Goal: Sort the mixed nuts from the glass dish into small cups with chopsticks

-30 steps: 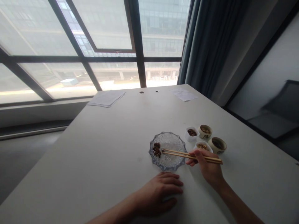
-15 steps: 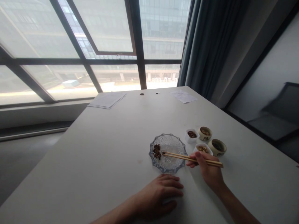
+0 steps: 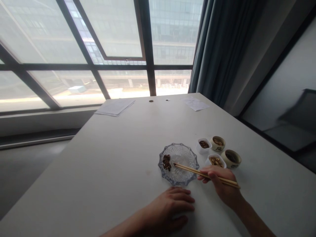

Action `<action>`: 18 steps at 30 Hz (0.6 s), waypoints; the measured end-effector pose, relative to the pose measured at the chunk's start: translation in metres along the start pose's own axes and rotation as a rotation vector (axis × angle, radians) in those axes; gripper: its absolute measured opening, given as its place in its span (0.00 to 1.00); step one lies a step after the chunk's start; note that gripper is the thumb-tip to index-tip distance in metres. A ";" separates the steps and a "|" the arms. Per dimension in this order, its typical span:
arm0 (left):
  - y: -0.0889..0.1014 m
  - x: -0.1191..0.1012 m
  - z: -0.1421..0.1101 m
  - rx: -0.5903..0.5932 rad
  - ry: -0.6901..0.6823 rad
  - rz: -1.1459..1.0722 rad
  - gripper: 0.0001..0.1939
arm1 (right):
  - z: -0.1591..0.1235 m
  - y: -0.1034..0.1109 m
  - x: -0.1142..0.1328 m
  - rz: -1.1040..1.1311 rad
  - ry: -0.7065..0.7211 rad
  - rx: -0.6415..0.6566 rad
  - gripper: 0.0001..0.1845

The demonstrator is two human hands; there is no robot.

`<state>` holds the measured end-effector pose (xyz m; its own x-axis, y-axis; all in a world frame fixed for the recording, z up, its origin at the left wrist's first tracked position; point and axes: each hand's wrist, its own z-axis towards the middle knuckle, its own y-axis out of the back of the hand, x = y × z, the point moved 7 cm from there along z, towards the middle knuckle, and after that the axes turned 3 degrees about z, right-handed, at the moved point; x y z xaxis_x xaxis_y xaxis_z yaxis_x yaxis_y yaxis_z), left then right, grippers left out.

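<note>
A scalloped glass plate lies on the white table with a small pile of dark brown pieces at its left side. My right hand is closed round a pair of wooden chopsticks; their tips reach over the plate, just right of the dark pieces. My left hand rests flat on the table, fingers stretched out, just in front of the plate and holding nothing.
Right of the plate stand several small cups: two white ones and two tan ones, each holding bits of food. Papers lie at the table's far edge by the window. A dark curtain hangs at the right.
My right hand has dropped slightly toward me, tilting the chopsticks; their tips stay by the dark pieces. The left hand has not moved. The view shifted a little downward.
</note>
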<state>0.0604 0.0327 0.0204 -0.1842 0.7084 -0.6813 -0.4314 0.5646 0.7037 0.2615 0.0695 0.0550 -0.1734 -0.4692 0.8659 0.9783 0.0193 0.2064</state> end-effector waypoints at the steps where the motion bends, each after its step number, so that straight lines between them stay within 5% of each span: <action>1: 0.000 0.000 0.000 0.002 0.000 0.000 0.18 | -0.001 0.000 -0.001 0.008 -0.013 -0.020 0.20; 9: 0.001 -0.002 0.001 0.002 0.003 0.007 0.19 | -0.005 0.022 -0.012 0.082 -0.272 -0.359 0.26; 13: 0.001 -0.002 0.000 0.007 0.005 0.006 0.20 | -0.014 0.077 0.016 0.055 -0.229 -0.571 0.26; 18: 0.001 -0.001 0.001 0.010 0.027 0.009 0.23 | -0.060 0.161 0.049 -0.189 -0.175 -0.890 0.26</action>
<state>0.0608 0.0333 0.0219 -0.2116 0.7017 -0.6803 -0.4212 0.5626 0.7114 0.4177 -0.0032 0.1033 -0.2826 -0.2538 0.9251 0.6463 -0.7630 -0.0119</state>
